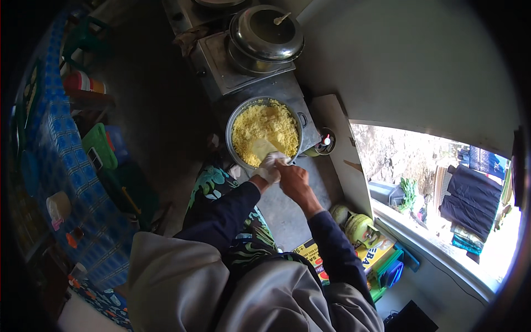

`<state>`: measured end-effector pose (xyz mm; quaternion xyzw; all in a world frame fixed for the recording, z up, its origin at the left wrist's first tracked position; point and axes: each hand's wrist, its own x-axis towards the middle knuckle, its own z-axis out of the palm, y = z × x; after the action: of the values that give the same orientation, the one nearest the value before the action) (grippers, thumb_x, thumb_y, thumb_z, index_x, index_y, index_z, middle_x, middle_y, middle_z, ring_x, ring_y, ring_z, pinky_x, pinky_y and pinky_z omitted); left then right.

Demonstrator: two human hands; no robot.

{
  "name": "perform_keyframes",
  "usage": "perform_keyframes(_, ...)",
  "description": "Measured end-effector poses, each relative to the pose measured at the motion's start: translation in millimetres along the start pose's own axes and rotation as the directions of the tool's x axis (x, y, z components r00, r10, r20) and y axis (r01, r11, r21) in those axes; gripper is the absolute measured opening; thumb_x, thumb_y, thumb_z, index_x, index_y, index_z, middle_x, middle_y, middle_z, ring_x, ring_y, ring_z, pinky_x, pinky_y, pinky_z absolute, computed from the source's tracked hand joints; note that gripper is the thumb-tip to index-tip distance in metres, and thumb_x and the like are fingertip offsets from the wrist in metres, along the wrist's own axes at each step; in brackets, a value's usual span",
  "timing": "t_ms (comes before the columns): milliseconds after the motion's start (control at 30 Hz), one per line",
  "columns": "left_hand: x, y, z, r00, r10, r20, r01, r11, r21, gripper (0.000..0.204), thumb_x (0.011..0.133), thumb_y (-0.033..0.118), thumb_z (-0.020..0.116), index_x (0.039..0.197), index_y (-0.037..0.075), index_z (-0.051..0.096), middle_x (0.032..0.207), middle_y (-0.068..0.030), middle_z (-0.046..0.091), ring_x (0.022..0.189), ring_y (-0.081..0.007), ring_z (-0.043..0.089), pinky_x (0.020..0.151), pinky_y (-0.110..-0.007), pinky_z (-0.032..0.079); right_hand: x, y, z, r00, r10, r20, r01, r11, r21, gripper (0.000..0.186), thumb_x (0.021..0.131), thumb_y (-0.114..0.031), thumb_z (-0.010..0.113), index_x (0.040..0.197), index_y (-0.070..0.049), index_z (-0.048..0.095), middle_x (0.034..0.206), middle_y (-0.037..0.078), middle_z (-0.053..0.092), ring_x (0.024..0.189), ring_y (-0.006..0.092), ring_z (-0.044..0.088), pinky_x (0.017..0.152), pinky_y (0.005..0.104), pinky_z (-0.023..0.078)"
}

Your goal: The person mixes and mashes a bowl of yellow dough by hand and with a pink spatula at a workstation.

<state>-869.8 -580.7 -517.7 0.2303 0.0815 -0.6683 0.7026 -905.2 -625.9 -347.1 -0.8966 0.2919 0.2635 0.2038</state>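
Observation:
A large round metal pot point(228, 138) holds yellow rice point(254, 123) with several paler lumps on top. My left hand point(270, 167), in a whitish thin covering like a plastic glove, is closed at the pot's near rim. My bare right hand point(293, 176) meets it there, its fingers curled in against the left hand. A pale, see-through flat thing point(264, 147) reaches from my hands over the rice; its kind is not clear. What lies between my fingers is hidden.
Beyond the pot, a lidded metal pot point(260, 36) stands on a stove point(221, 63). A table with a blue checked cloth point(66, 146) runs along the left. Green gas cylinders point(360, 229) and a yellow printed box point(312, 257) are at the near right, below a bright opening.

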Motion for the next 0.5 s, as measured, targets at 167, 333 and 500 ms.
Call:
perform_keyframes(167,13,42,-51,0.999,-0.033,0.028,0.016,0.883,0.470,0.012,0.085,0.019,0.049,0.087,0.010,0.058,0.086,-0.0039,0.060,0.077,-0.0177,0.055,0.071,-0.032,0.044,56,-27,44,0.999,0.035,0.015,-0.034,0.995,-0.095,0.034,0.076,-0.015,0.049,0.108,-0.004,0.054,0.087,0.018,0.063,0.079,0.0324,0.063,0.064,0.0442,0.050)
perform_keyframes(333,13,16,-84,0.801,-0.298,-0.519,0.504,0.804,0.316,0.017,0.073,0.022,0.056,0.064,0.009,0.060,0.062,-0.0025,0.059,0.058,-0.0168,0.056,0.054,-0.031,0.044,35,-52,66,0.920,0.386,0.069,-0.389,0.873,0.294,0.048,0.073,-0.015,0.050,0.120,-0.005,0.048,0.089,0.024,0.061,0.083,0.0359,0.061,0.070,0.0455,0.048)
perform_keyframes(500,17,-2,-49,0.843,-0.312,-0.438,0.384,0.919,0.085,0.016,0.073,0.021,0.055,0.059,0.014,0.051,0.051,0.0012,0.048,0.045,-0.0143,0.048,0.043,-0.027,0.040,24,-10,28,0.989,0.133,0.062,-0.139,0.984,0.111,0.047,0.072,-0.018,0.061,0.118,-0.019,0.051,0.084,0.014,0.064,0.075,0.0329,0.063,0.062,0.0445,0.049)
